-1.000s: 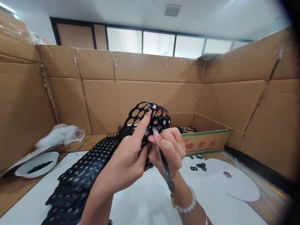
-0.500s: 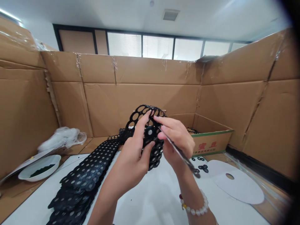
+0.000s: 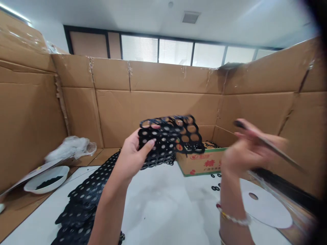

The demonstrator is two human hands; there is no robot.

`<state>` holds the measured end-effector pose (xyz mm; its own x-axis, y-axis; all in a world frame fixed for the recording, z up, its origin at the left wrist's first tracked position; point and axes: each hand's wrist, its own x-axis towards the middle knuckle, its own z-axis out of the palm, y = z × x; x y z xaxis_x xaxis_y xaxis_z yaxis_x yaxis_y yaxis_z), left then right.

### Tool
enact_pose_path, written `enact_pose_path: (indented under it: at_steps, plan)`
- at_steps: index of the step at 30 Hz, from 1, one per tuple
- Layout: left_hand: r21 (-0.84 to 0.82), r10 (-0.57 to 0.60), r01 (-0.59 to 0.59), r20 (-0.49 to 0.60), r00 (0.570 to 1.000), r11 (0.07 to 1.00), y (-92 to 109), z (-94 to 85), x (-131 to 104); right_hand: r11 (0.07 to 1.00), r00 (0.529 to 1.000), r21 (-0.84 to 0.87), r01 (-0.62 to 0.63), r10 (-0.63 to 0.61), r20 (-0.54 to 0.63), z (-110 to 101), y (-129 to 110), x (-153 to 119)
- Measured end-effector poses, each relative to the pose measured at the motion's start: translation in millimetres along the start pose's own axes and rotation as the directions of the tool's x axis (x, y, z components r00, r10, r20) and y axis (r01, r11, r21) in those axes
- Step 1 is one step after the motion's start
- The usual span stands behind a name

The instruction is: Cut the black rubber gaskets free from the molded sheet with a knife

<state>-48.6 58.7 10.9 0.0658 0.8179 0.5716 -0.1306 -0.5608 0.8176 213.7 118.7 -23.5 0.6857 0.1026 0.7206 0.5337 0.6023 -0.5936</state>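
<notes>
My left hand [image 3: 133,153] is closed on a black perforated strip [image 3: 163,137], its thumb lying on the face. Rows of round openings run along this strip, and its far right end stands up as an open lattice of rings. Well to the right, my right hand [image 3: 245,149] is raised and smeared by motion, apart from the strip. Its fingers are closed around a slim metal tool [image 3: 278,151] with a dark end; blur hides its exact kind. More of the black dotted strip [image 3: 84,194] lies in folded layers on the left of the table, partly behind my left forearm.
A cardboard box [image 3: 201,163] with black pieces inside stands at the back right. Small black rings [image 3: 215,188] and a white disc [image 3: 270,207] lie on the right. Left are a white bowl [image 3: 65,175] of black bits and clear plastic [image 3: 74,149]. Cardboard walls [image 3: 158,105] surround the table.
My right hand has pulled away from the strip to the right, taking the metal tool along. The strip's ring end has swung right and opened out, while my left hand keeps its grip.
</notes>
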Motion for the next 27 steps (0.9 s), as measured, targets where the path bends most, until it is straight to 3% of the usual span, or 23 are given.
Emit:
enact_pose_path:
  at_steps: [2, 5, 7, 8, 13, 16, 20, 24, 27]
  plan:
    - [-0.254, -0.168, 0.137, -0.103, 0.980, 0.957, 2, 3.0, 2, 0.994, 0.981, -0.079, -0.081, 0.094, 0.171, 14, 24, -6]
    - [-0.550, -0.462, 0.301, -0.178, 0.869, 0.779, 11, 9.3, 1, 0.986, 0.954, -0.101, -0.134, 0.156, 0.254, 30, 32, -16]
    - [-0.683, -0.589, 0.356, -0.136, 0.797, 0.638, 16, 12.4, 0, 0.987, 0.954, -0.081, -0.137, 0.153, 0.259, 32, 18, -20]
    - [-0.725, -0.619, 0.378, -0.085, 0.781, 0.576, 18, 13.4, 0, 0.990, 0.953, -0.059, -0.128, 0.139, 0.270, 31, 7, -22]
    - [-0.801, -0.631, 0.450, 0.120, 0.767, 0.395, 16, 16.0, 2, 0.991, 0.931, 0.134, -0.023, -0.027, 0.364, 15, -65, -39]
    - [-0.802, -0.600, 0.451, 0.149, 0.786, 0.392, 14, 19.5, 0, 0.931, 0.879, 0.358, 0.069, -0.226, 0.419, 9, -93, -54]
    - [-0.762, -0.475, 0.446, 0.207, 0.855, 0.470, 15, 24.9, -7, 0.802, 0.755, 0.557, 0.217, -0.499, 0.424, 6, -107, -64]
    - [-0.699, -0.389, 0.424, 0.221, 0.894, 0.576, 14, 28.1, -13, 0.764, 0.722, 0.562, 0.316, -0.578, 0.381, 5, -109, -64]
    - [-0.630, -0.335, 0.357, 0.160, 0.929, 0.689, 10, 31.8, -14, 0.766, 0.714, 0.541, 0.347, -0.590, 0.377, 5, -109, -63]
